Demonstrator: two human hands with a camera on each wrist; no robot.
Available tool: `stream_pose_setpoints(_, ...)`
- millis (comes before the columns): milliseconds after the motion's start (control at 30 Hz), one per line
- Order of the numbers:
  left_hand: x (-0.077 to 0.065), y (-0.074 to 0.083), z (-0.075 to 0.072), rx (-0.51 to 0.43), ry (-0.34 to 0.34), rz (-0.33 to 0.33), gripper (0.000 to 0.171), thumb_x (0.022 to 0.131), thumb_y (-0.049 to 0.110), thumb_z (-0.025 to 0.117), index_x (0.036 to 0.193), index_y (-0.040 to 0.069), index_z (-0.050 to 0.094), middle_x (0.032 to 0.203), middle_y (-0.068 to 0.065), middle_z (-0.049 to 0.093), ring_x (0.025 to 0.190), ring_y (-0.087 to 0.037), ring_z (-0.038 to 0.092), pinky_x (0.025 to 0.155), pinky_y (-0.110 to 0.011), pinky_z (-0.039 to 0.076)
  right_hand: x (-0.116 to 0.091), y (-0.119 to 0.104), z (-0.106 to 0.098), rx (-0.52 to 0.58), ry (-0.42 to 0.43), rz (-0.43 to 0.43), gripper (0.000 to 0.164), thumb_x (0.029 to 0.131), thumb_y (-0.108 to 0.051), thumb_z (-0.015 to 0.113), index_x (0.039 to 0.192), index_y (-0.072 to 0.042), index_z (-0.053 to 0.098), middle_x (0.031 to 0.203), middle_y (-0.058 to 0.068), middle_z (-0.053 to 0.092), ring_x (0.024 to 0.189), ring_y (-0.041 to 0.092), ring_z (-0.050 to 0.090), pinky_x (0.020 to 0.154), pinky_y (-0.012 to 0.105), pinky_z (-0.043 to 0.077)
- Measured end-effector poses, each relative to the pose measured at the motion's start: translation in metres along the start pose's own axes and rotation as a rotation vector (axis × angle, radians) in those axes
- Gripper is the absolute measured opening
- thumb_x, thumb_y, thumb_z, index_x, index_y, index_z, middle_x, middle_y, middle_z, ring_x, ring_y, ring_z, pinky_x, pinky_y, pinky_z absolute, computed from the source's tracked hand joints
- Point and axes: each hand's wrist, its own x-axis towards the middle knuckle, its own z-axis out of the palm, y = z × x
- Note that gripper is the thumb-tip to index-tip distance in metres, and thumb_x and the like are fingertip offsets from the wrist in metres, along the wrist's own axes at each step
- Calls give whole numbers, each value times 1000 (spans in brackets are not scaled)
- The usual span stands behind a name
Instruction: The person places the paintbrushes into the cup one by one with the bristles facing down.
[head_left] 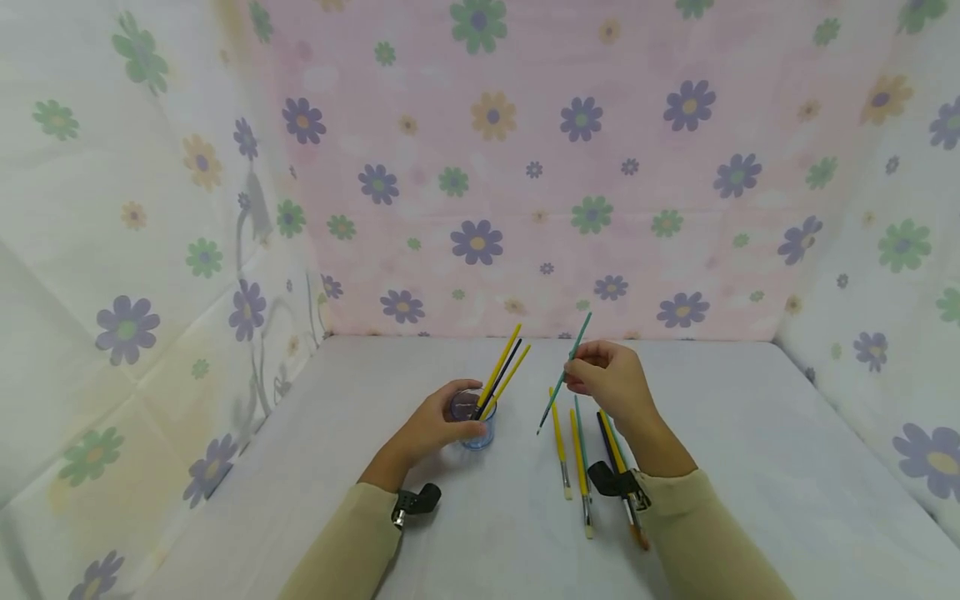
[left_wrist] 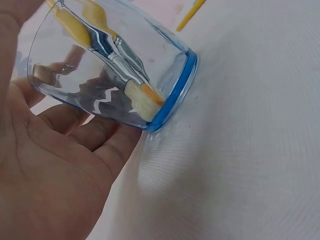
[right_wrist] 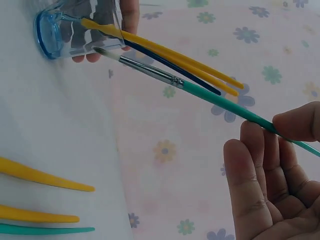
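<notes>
My left hand (head_left: 442,423) grips a clear glass (head_left: 477,435) with a blue base, which stands on the table. Inside it lean two yellow paintbrushes (head_left: 498,367) and a dark blue one (head_left: 507,369), bristles down, as the left wrist view shows. Between thumb and fingers, my right hand (head_left: 611,383) pinches a thin green paintbrush (right_wrist: 220,101) in the air, right of the glass. Its bristle tip points down and to the left, and its handle end points up. Below the right hand, several more paintbrushes (head_left: 577,467) lie on the table.
The loose brushes, with yellow, green and dark handles, lie roughly side by side, some partly hidden by the right wrist and its black camera (head_left: 611,481). A white cloth covers the table (head_left: 480,550). Flowered curtains (head_left: 525,192) stand at the back and sides.
</notes>
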Motion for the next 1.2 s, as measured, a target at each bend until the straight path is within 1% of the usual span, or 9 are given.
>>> stream_pose_setpoints(100,1,-1,1,-14,0,0,68,82,24,76,140,18,42,127,-6,60,120,-23,56,100,-42,45,0,0,3,36,13,-30,32,87,-21,70,108,1,58,100,16,61,89,29,68,78,37,57)
stream_pose_setpoints(300,9,-20,0,-21,21,16,68,79,28,78,138,23,44,126,-5,61,119,-22,57,97,-39,47,-2,0,14,90,46,-119,28,87,-17,70,105,1,59,99,17,63,86,27,69,76,34,57)
stream_pose_setpoints(400,11,-24,-1,-18,28,18,69,77,33,79,136,26,45,124,-2,62,116,-19,59,96,-38,48,-4,1,22,103,52,-165,27,86,-17,71,103,0,59,99,17,63,87,28,69,76,33,57)
stream_pose_setpoints(500,11,-25,-1,10,37,15,73,75,39,80,137,27,45,120,0,64,111,-17,61,93,-37,49,-6,4,29,118,49,-197,26,86,-17,72,101,-2,58,98,16,62,89,29,68,76,33,57)
stream_pose_setpoints(600,11,-26,-1,26,39,20,73,76,38,80,138,26,44,119,1,64,109,-17,61,93,-37,49,-7,6,35,114,43,-239,25,86,-18,72,100,-4,57,98,15,62,89,27,69,77,33,57)
stream_pose_setpoints(767,11,-26,0,30,39,5,63,80,30,77,135,34,46,121,5,64,113,-13,60,96,-38,48,-10,10,44,59,45,-309,19,86,-19,71,97,-9,59,97,10,63,88,21,69,77,34,57)
stream_pose_setpoints(1000,12,-26,0,-7,34,7,66,76,35,80,133,31,47,122,2,63,116,-15,59,100,-41,45,-12,15,54,-19,22,-321,14,88,-20,69,94,-14,60,94,4,65,86,17,69,75,33,56)
stream_pose_setpoints(1133,12,-26,0,-4,33,12,64,77,35,79,133,33,47,122,3,64,115,-15,59,100,-41,45,-12,20,60,-97,21,-283,16,86,-29,71,92,-18,62,91,-2,67,83,13,68,69,34,55)
stream_pose_setpoints(1200,11,-21,0,-4,22,9,63,79,31,78,134,31,46,123,1,63,116,-16,59,100,-41,45,-12,23,64,-129,21,-255,16,85,-32,72,91,-20,63,89,-4,67,81,12,67,67,35,54)
